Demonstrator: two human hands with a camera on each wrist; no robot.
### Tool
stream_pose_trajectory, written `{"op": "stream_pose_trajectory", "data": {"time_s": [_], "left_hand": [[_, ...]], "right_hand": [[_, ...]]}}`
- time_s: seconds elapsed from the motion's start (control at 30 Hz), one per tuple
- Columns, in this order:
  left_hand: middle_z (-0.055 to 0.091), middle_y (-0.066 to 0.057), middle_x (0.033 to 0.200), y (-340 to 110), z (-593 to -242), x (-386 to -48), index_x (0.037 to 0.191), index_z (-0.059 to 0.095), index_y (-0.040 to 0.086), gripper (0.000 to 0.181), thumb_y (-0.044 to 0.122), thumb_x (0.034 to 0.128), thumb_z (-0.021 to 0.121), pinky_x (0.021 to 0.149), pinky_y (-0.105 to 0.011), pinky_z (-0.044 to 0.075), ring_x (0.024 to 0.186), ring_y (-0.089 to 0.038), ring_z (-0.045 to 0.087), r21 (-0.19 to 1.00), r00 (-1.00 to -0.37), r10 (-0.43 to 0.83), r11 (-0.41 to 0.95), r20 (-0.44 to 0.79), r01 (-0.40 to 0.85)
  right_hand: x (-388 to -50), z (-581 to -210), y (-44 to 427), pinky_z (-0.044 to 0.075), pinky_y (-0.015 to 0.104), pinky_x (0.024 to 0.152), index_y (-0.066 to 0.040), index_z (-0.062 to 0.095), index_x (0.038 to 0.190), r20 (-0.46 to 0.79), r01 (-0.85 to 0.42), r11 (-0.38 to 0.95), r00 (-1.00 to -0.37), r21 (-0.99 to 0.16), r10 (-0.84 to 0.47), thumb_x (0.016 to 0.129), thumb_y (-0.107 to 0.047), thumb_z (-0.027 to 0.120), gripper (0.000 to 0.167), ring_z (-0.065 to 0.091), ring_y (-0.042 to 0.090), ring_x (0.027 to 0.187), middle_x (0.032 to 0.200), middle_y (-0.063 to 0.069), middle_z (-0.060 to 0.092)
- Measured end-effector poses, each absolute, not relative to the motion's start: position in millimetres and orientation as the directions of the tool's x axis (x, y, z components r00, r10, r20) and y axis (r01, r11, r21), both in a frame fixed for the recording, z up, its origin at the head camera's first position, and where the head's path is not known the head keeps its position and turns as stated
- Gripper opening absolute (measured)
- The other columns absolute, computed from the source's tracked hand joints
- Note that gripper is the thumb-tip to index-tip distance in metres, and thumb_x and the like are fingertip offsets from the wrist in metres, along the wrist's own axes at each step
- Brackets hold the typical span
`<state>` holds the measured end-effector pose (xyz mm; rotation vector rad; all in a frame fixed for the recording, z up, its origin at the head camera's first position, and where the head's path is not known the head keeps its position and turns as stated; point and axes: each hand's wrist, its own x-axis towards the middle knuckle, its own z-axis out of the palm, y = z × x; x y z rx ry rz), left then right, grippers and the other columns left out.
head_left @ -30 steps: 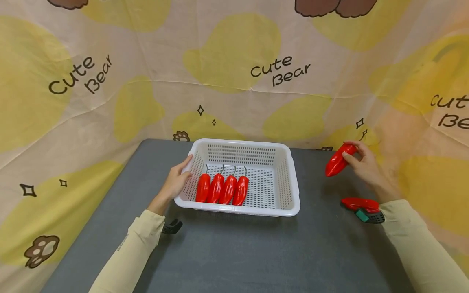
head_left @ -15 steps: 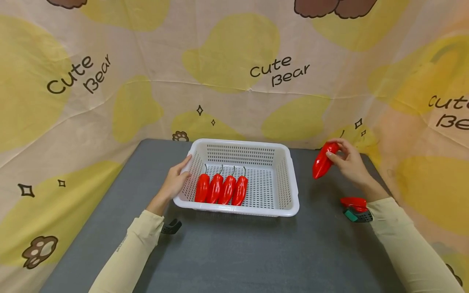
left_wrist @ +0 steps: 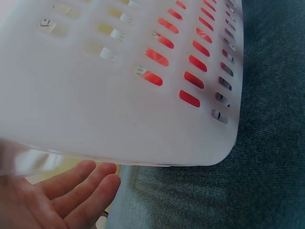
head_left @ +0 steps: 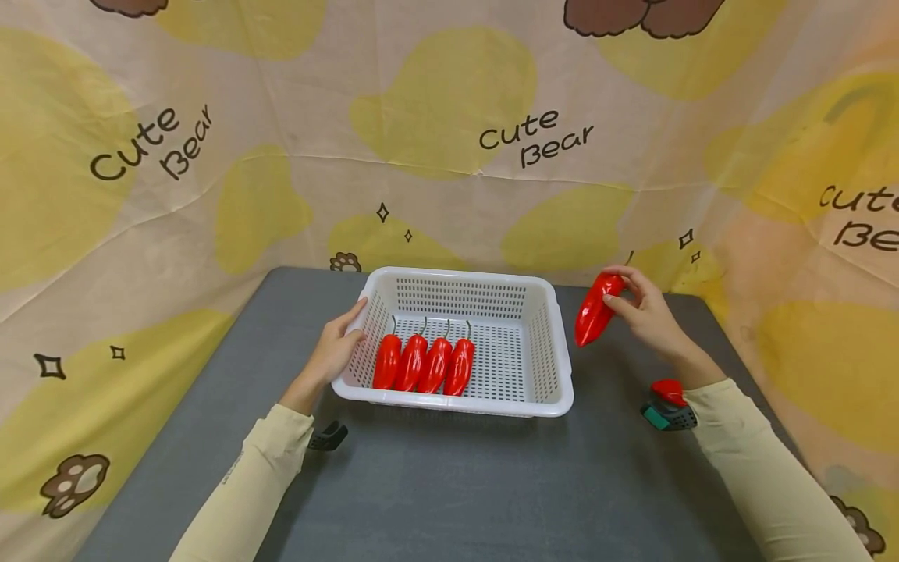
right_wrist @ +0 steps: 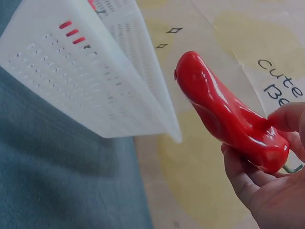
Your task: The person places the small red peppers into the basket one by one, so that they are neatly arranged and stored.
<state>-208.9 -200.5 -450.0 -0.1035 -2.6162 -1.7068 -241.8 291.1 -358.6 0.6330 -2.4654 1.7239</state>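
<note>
A white plastic basket (head_left: 492, 404) stands on the table with several red peppers (head_left: 411, 364) side by side in its left half, their stems towards the back. My left hand (head_left: 333, 353) grips the basket's left rim; in the left wrist view, fingers (left_wrist: 93, 198) lie stretched below that rim. My right hand (head_left: 653, 321) pinches another red pepper (head_left: 593, 318) near its stem end, raised just right of the basket and tilted with its tip down. In the right wrist view, thumb and fingers clasp this pepper (right_wrist: 219, 107) from both sides.
One more red pepper (head_left: 669, 390) lies on the dark grey table (head_left: 449, 484), partly hidden by the right wrist and its strap device (head_left: 670, 415). A cloth backdrop (head_left: 435, 117) printed with yellow patches hangs behind and at the sides.
My right hand has carried its pepper leftwards, closer to the basket's right side. The right sleeve now covers more of the pepper on the table. The left hand and basket stay put.
</note>
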Motion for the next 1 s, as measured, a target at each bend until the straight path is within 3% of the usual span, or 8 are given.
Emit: {"op": "stream_pose_trajectory", "data": {"time_s": [0.13, 0.47, 0.87, 1.0], "left_hand": [[0.037, -0.023, 0.160, -201, -450, -208, 0.160, 0.029, 0.017, 0.066, 0.003, 0.0972, 0.041, 0.095, -0.059, 0.054, 0.125, -0.047, 0.056, 0.914, -0.998, 0.046, 0.399, 0.050, 0.064], [0.037, -0.022, 0.161, -201, -452, -209, 0.160, 0.029, 0.018, 0.066, 0.003, 0.0967, 0.042, 0.096, -0.059, 0.054, 0.126, -0.046, 0.056, 0.912, -0.998, 0.046, 0.406, 0.046, 0.061], [0.036, -0.028, 0.158, -196, -435, -201, 0.159, 0.029, 0.009, 0.065, 0.000, 0.0962, 0.042, 0.093, -0.058, 0.056, 0.122, -0.049, 0.057, 0.910, -0.997, 0.060, 0.408, 0.049, 0.069], [0.038, -0.027, 0.158, -198, -441, -204, 0.160, 0.029, 0.011, 0.065, 0.001, 0.0962, 0.041, 0.093, -0.058, 0.056, 0.121, -0.048, 0.058, 0.908, -0.997, 0.054, 0.413, 0.057, 0.074]], "right_hand": [[-241, -359, 286, 0.057, 0.014, 0.078, -0.018, 0.052, 0.134, 0.292, -0.384, 0.299, -0.906, -0.874, -0.307, 0.099, 0.002, 0.052, 0.040, 0.065, 0.004, 0.090, 0.120, -0.001, 0.054], [-235, -362, 264, 0.056, 0.013, 0.080, 0.005, 0.043, 0.141, 0.286, -0.401, 0.349, -0.897, -0.847, -0.336, 0.099, -0.003, 0.057, 0.045, 0.056, 0.008, 0.104, 0.133, 0.025, 0.049], [-229, -371, 230, 0.059, 0.018, 0.076, 0.007, 0.046, 0.139, 0.302, -0.430, 0.288, -0.867, -0.856, -0.395, 0.096, 0.003, 0.059, 0.045, 0.062, 0.013, 0.095, 0.127, 0.029, 0.051], [-227, -375, 216, 0.060, 0.020, 0.077, 0.007, 0.045, 0.140, 0.291, -0.424, 0.263, -0.858, -0.867, -0.423, 0.096, 0.004, 0.058, 0.045, 0.064, 0.026, 0.096, 0.128, 0.031, 0.050]]}}
